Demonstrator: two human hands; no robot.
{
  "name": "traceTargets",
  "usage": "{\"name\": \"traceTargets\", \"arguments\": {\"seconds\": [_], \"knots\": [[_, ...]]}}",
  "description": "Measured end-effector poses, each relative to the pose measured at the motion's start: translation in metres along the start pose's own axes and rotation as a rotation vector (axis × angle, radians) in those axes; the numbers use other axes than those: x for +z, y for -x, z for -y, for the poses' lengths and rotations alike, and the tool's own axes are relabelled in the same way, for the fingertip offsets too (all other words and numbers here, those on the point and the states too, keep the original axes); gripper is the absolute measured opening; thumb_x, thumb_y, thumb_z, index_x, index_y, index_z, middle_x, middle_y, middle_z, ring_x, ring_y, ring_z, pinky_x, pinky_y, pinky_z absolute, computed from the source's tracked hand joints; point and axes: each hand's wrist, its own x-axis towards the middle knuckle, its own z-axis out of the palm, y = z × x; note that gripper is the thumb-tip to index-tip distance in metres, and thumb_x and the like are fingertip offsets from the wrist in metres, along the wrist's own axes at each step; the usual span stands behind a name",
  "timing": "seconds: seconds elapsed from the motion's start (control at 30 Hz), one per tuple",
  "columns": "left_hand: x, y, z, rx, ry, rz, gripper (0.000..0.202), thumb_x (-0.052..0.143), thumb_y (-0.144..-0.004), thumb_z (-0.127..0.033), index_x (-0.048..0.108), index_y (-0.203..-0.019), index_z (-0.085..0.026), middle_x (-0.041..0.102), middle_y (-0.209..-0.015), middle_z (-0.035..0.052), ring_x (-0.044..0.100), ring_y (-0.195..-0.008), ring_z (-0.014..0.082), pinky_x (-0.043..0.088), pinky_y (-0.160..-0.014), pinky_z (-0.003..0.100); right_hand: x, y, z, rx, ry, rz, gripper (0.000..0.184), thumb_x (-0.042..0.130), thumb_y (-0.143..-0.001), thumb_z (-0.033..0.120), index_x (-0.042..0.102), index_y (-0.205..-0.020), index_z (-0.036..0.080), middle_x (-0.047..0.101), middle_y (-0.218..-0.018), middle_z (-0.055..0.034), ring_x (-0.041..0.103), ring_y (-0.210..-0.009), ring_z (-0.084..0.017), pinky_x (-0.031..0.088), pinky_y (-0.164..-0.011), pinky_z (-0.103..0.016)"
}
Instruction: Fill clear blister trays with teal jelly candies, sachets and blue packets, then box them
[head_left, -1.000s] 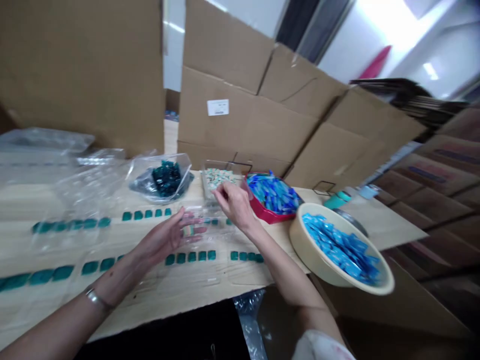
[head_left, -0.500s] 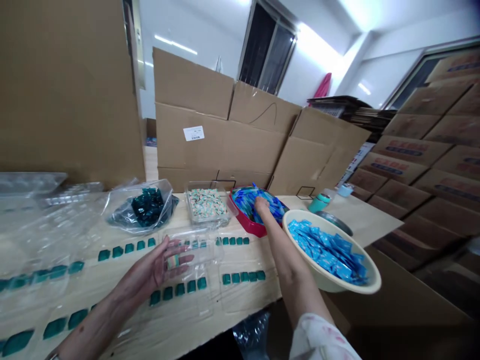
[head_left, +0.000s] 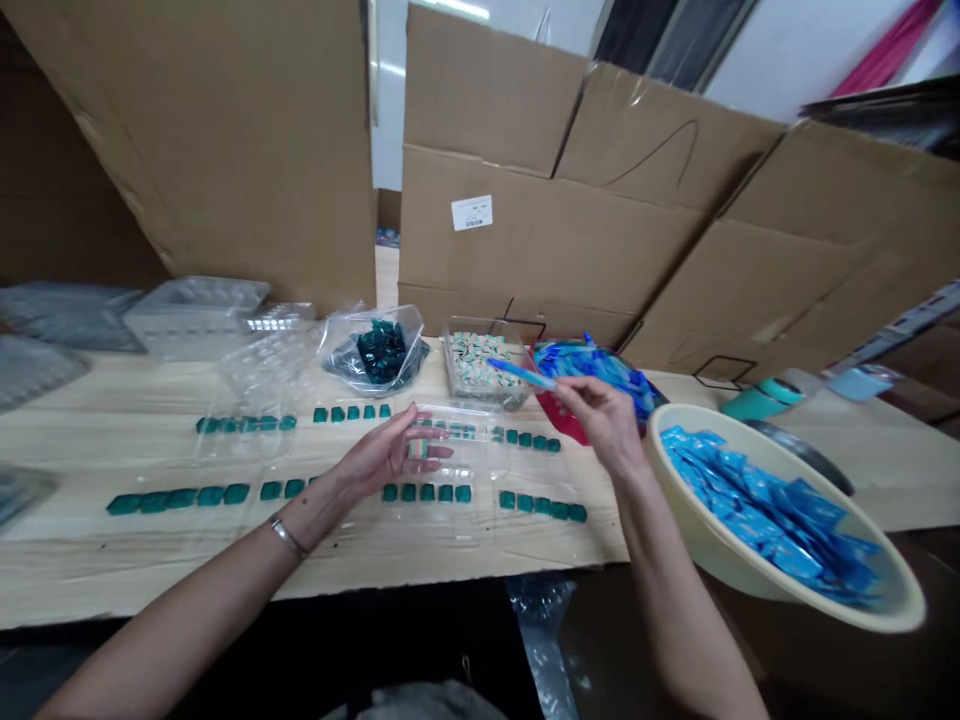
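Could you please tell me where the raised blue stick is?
In the head view, just right of centre, the blue stick is in the right hand, its free end seen against the clear box.

You've got strip glare beyond the far edge of the table, darkness under the near edge, blue stick soft, basin lens-stretched.

Walled off on the far side by cardboard panels; hemmed in at right by red tray and cream basin; free between left hand and right hand, apart from the blue stick jutting leftward; tight between plastic bag and clear box; passable over the near left of the table.
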Motion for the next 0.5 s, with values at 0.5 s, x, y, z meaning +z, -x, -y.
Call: {"name": "traceTargets", "arguments": {"seconds": [0.5], "knots": [[0.039,0.028,-0.001,-0.081,-0.268,-0.031,0.036,0.056,-0.086,-0.035,0.055,-0.118,-0.019,0.063,-0.121,0.0159,0.066,-0.100,0.0315,0.059,-0.068,0.035,-0.027,0.061,0.037,-0.317,0.556,0.041,0.026,0.049,-0.091,0.030,0.063,-0.111,0.021,0.060,-0.109,-0.0109,0.055,-0.103,-0.020,0.046,-0.086,-0.030]]}}
